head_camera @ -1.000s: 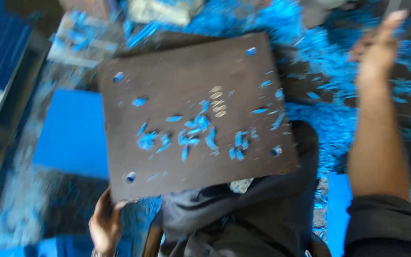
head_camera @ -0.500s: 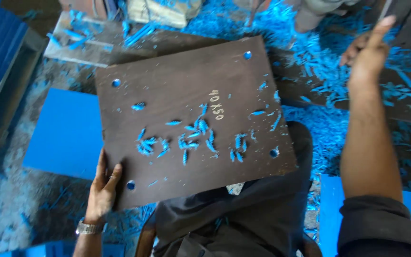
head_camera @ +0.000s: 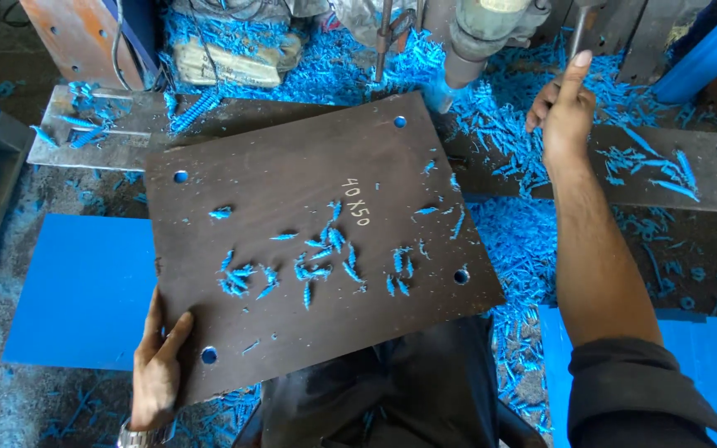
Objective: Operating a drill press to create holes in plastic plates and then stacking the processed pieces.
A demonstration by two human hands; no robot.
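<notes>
Steadying the board (head_camera: 309, 241) goes best with a flat, firm press at its corner so it cannot twist. The left hand (head_camera: 158, 365) grips the board's near-left corner, thumb on top beside 1 of 4 holes. The board lies tilted mid-scene, strewn with blue shavings (head_camera: 317, 261). At far right, the right hand (head_camera: 564, 112) closes loosely on a lever (head_camera: 578, 33), forefinger raised.

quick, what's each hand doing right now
Left hand: gripping the near left corner of the dark brown board, thumb on top.
Right hand: on the drill press lever; its grip cannot be told.
</notes>
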